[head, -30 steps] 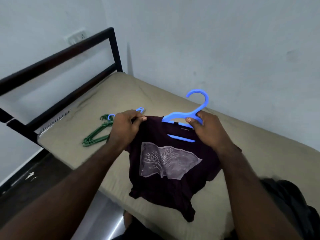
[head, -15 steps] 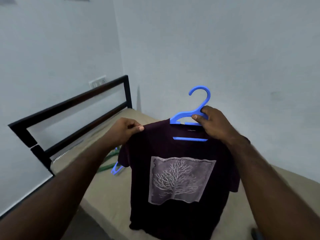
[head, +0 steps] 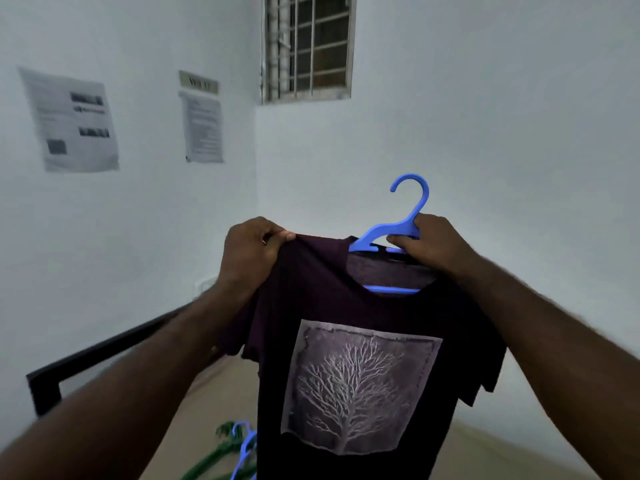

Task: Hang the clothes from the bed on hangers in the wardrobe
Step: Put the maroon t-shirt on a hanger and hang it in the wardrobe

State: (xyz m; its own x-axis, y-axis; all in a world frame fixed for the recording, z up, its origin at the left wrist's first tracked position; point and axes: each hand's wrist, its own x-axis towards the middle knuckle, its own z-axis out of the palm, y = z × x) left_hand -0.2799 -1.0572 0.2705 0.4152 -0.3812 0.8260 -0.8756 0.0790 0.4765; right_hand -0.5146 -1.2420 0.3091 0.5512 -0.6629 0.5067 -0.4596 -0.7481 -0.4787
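Note:
A dark purple T-shirt (head: 339, 299) with a pale tree print hangs in the air in front of me on a blue plastic hanger (head: 405, 226). The hanger's hook points up and its lower bar shows through the neck opening. My right hand (head: 433, 244) grips the hanger at its neck, together with the shirt collar. My left hand (head: 252, 251) pinches the shirt's left shoulder and holds it up level. The wardrobe is not in view.
Below lies the beige mattress of the bed (head: 214, 410) with spare green hangers (head: 211, 459) and a blue hanger (head: 244, 448) on it. A black bed frame (head: 90, 358) runs along the left wall. Papers hang on that wall; a barred window (head: 308, 46) sits above.
Both hands have lifted the shirt on its hanger higher above the bed. My view has tilted up, so the window and the wall papers now show.

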